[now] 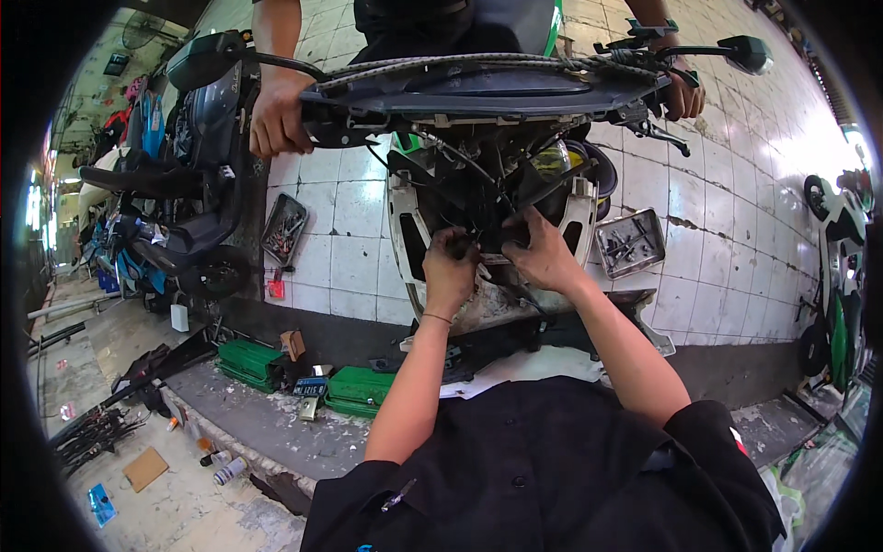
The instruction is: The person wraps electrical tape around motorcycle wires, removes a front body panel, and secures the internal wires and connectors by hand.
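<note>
The opened front of a motor scooter (405,221) stands before me, with its dark inside and cables showing between pale frame pieces. My left hand (451,271) reaches into the lower middle of it, fingers curled round something dark that I cannot make out. Just beside it, my right hand (544,259) is closed with thumb and forefinger at the dark parts; what they grip is hidden. Above both hands runs the dark handlebar cover (497,92). Another person's hands grip the handlebar ends, one hand (279,115) at the left and one hand (685,95) at the right.
Metal trays with small parts and tools lie on the tiles, one tray (287,210) left and one tray (602,253) right. Green boxes (361,390) sit on the ledge at my left. A dark scooter (198,184) is parked left; another motorcycle (839,248) stands far right.
</note>
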Tool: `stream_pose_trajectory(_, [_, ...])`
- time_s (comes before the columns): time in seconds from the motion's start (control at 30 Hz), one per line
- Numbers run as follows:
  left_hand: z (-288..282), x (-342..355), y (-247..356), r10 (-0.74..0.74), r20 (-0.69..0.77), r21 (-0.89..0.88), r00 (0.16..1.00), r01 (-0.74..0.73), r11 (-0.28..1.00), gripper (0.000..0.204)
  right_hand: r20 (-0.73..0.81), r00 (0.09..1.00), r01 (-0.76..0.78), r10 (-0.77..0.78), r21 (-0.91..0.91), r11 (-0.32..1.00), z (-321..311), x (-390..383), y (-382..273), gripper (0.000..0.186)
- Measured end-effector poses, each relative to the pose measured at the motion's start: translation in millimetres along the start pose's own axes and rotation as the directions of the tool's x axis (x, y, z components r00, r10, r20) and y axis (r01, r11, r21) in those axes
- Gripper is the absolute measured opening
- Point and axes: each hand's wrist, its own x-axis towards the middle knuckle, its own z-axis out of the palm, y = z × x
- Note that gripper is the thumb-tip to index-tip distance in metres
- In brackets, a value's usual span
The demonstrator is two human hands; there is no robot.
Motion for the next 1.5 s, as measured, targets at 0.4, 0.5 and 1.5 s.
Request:
stream_pose_trajectory(0.4, [-6, 6, 4, -0.071, -0.011, 0.018, 0.997, 0.071, 0.997, 0.027, -0.021, 0.994, -0.103, 0.106, 0.109, 0.989, 11, -12, 3, 0.034])
stream_pose_trajectory(0.5, [-4, 10, 5, -0.074, -0.026, 0.044, 0.997, 0.075, 0.996, 0.028, -0.033, 0.995, -0.095, 0.099, 0.106, 0.990, 13, -10, 5, 0.035])
stream_pose_trajectory(1.5, [7, -11, 15, 0.208, -0.126, 0.348, 0.970, -0.153, 0.925, 0.024, 0.012, 0.999, -0.050, 0.050, 0.002, 0.999, 8, -5, 7, 0.036])
